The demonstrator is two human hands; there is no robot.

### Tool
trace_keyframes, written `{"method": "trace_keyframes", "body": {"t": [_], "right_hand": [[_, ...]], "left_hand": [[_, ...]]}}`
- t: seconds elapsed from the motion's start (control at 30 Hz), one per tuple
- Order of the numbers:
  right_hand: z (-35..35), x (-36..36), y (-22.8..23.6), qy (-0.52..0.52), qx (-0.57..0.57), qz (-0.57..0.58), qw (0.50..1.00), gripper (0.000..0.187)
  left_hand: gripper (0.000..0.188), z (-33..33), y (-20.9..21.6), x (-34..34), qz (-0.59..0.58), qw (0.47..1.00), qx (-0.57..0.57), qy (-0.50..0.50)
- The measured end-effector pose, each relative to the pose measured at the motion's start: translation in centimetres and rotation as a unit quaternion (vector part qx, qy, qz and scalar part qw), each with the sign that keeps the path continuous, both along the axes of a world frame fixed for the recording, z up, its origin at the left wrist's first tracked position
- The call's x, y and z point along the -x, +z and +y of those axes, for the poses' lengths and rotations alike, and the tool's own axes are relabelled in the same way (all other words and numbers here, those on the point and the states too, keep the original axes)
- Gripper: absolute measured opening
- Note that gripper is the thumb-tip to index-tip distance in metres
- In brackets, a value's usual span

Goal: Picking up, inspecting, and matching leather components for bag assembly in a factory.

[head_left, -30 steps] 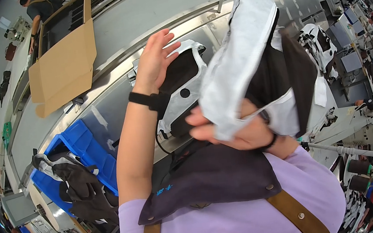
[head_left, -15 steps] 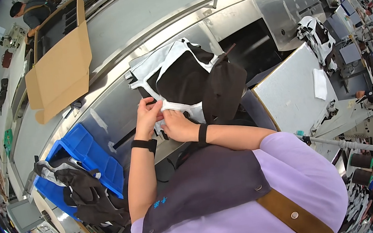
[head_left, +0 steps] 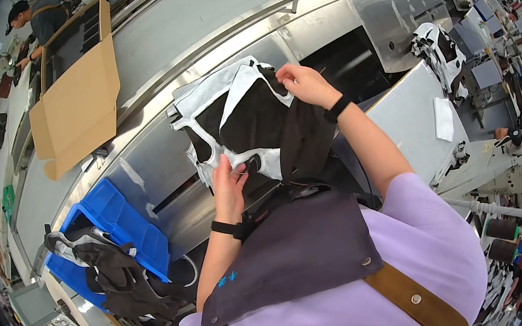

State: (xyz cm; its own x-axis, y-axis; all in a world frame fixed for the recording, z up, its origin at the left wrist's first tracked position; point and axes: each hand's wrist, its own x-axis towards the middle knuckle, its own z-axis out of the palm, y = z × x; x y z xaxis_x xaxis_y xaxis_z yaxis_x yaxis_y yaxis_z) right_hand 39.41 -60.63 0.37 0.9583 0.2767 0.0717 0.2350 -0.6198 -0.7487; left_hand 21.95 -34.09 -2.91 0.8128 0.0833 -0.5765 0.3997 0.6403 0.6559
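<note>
Metal bench (head_left: 166, 153) under black-and-white fabric piece (head_left: 248, 121); cardboard box (head_left: 77, 112) beyond piece, to left; blue bin (head_left: 127, 228) left of piece. Left hand (head_left: 227, 191) at piece's near edge, fingers parted. Right hand (head_left: 310, 83) at its far-right edge, fingers curled; pinch, can't tell. Laying-out looks mostly done, edges probably left.
</note>
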Motion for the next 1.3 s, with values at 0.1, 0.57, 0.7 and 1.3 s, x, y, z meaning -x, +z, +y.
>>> {"method": "trace_keyframes", "body": {"t": [0.1, 0.57, 0.7, 1.3], "right_hand": [[-1.0, -0.7, -0.7, 0.196, 0.185, 0.094, 0.958, 0.027], [1.2, 3.1, 3.6, 0.294, -0.047, 0.129, 0.946, 0.02], [2.9, 3.8, -1.7, 0.213, -0.089, 0.008, 0.973, 0.022], [0.5, 6.9, -4.1, 0.29, 0.097, -0.229, 0.924, 0.021]], "left_hand": [[0.026, -0.8, -0.5, -0.2, 0.046, 0.995, -0.039, -0.082], [0.031, 8.1, 5.5, -10.1, -0.15, 0.902, -0.388, 0.114], [0.036, 5.8, 0.8, -5.4, -0.18, 0.809, -0.555, 0.072], [0.019, 3.4, -1.6, -1.1, -0.203, 0.546, -0.81, -0.066]]}}
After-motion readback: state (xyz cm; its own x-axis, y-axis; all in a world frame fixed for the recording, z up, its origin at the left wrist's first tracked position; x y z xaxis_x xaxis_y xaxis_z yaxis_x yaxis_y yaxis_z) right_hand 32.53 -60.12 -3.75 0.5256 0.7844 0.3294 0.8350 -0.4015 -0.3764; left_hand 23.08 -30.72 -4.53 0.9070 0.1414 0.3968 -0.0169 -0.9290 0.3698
